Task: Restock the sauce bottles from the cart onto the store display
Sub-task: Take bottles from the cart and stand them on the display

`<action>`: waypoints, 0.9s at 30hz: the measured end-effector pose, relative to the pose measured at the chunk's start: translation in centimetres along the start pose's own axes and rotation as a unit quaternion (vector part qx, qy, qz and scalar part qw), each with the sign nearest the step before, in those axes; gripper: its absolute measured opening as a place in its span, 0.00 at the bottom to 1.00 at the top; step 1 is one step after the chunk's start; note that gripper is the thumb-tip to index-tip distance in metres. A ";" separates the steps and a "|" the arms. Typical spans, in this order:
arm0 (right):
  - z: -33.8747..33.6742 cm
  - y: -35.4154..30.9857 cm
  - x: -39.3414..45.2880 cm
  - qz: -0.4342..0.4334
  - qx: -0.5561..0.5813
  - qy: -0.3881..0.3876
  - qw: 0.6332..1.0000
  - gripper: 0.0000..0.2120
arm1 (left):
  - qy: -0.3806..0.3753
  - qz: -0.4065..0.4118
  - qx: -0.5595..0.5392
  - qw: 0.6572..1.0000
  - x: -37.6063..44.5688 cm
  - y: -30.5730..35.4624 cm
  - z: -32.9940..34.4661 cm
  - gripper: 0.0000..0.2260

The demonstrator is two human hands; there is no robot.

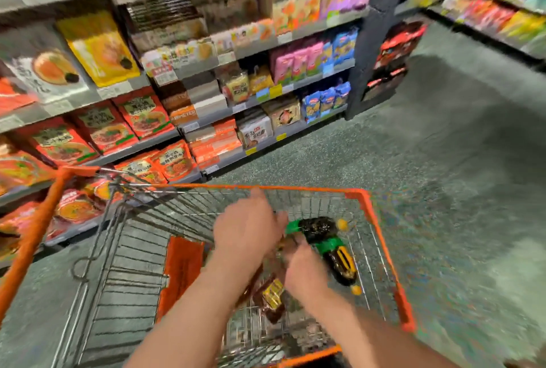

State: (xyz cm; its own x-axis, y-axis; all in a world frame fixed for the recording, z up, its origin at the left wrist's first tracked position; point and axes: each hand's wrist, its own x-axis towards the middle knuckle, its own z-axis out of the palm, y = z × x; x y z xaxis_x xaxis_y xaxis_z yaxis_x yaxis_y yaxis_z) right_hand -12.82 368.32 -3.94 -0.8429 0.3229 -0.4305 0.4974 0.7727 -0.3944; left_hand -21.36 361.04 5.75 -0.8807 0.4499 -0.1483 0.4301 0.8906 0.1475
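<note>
Packed store shelves (183,78) line the left of the aisle beside a wire cart (381,237) (orange-rimmed), where dark sauce bottles (334,246) lie at the right; the left hand (248,231) and right hand (304,270) reach among them, grips too blurred to tell.

Grey metal shelving (295,30) fills the upper left and centre of the frame, stocked with packaged goods (141,115). A dark pillar (381,13) stands right of centre. A second shelf run (487,13) occupies the upper right. Speckled grey-green floor (443,160) covers the right.
</note>
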 end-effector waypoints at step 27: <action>-12.6 28.1 -40.4 0.413 0.005 0.356 0.838 0.12 | -0.010 0.655 -0.019 0.756 -27.1 41.2 -2.7 0.18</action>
State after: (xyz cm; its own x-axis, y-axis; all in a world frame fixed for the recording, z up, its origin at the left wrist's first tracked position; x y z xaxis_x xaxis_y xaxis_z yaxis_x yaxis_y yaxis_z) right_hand 32.61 383.90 12.58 -0.1168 0.9926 0.0324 0.9703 0.1210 -0.2093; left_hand 19.69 385.41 18.44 0.2985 0.9449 0.1342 0.9237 -0.3214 0.2084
